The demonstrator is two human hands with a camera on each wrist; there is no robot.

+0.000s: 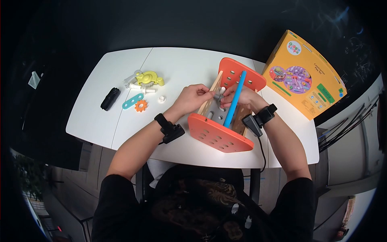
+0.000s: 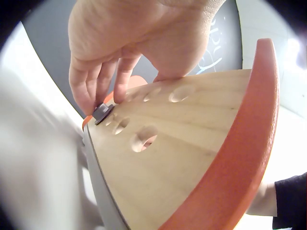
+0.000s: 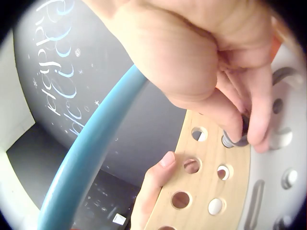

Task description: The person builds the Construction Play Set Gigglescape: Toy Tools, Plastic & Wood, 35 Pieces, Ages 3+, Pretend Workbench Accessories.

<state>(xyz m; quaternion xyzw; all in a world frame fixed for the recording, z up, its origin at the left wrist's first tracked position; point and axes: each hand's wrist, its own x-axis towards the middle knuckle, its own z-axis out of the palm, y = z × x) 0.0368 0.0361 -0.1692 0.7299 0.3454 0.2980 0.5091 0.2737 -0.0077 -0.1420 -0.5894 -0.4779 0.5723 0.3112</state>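
A toy toolbox with orange end panels [image 1: 219, 136], pierced wooden sides and a blue handle bar [image 1: 236, 99] stands before me. My left hand [image 1: 193, 99] is at its left wooden side panel [image 2: 158, 120]. Fingertips there hold a grey bolt head [image 2: 101, 113] against the panel's outer face, and the thumb lies by the top edge. My right hand [image 1: 241, 98] reaches inside, past the handle bar. Its thumb and fingers pinch a dark grey nut [image 3: 242, 140] beside the bolt's threaded end [image 3: 227, 142], which pokes through a hole. Fingers partly hide the nut.
Left on the white table [image 1: 177, 64] lie a yellow-green toy piece [image 1: 149, 78], a white bolt [image 1: 143, 88], a white nut [image 1: 161, 99], a teal strip [image 1: 132, 101], an orange gear [image 1: 141, 105] and a black object [image 1: 110, 99]. A yellow box [image 1: 304, 76] stands at the right.
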